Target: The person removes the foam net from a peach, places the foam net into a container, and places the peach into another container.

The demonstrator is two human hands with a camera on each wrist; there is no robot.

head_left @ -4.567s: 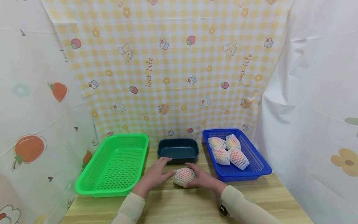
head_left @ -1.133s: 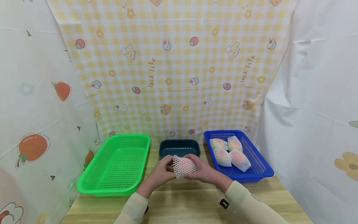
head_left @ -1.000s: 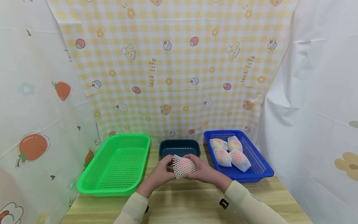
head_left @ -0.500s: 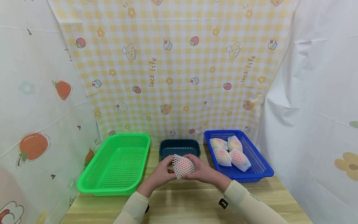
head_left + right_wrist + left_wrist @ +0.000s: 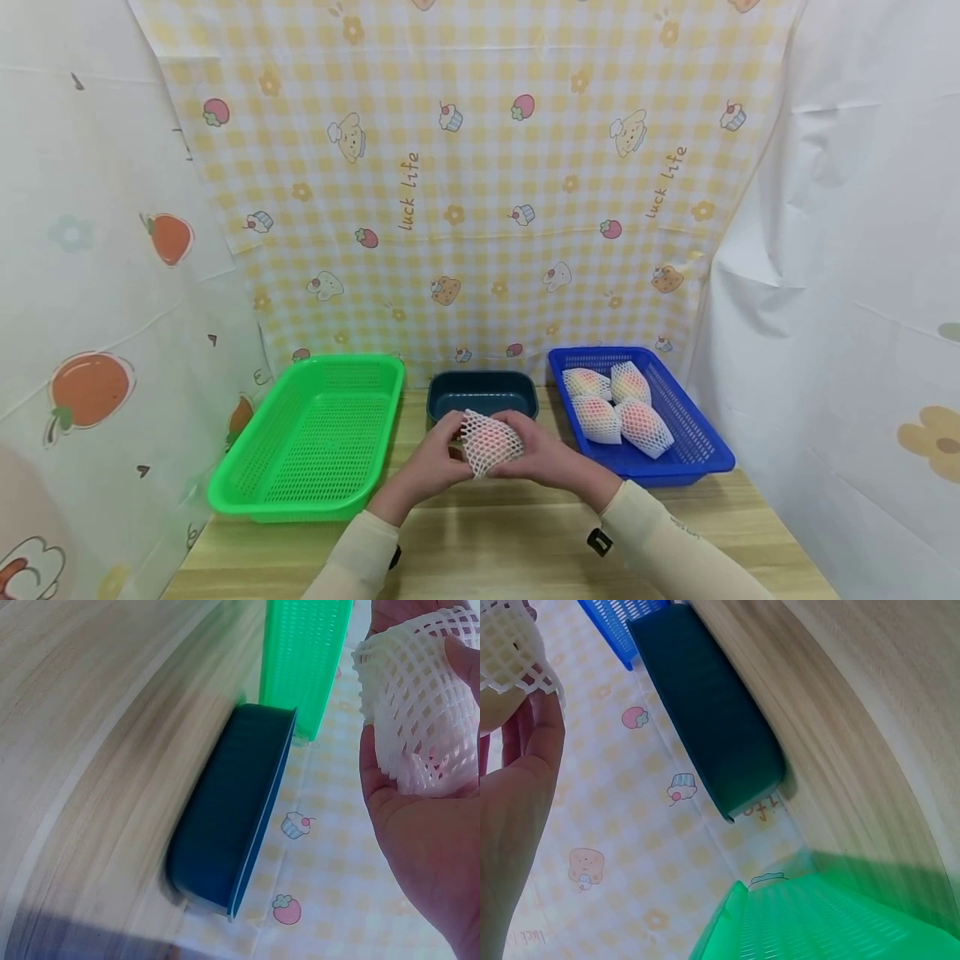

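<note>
A pinkish peach in a white foam net (image 5: 491,443) is held up off the table in front of the dark teal bin in the head view. My right hand (image 5: 551,458) grips the peach from the right, with the thumb over the net in the right wrist view. From the left, my left hand (image 5: 429,471) pinches the loose open end of the foam net (image 5: 409,697). In the left wrist view the left fingertips lie right at the net's edge, and part of the fruit shows under the mesh.
A green basket (image 5: 300,510) stands at the left, with nothing seen in it. The teal bin (image 5: 480,382) is at the back middle. A blue basket (image 5: 697,450) at the right holds several netted peaches (image 5: 596,417). A checked cloth (image 5: 480,250) hangs behind the wooden table (image 5: 495,542).
Earlier the netted peach sat on the table under the right hand, with the left hand apart from it. It has since been lifted and both hands hold it. Over the last second it tilts slightly.
</note>
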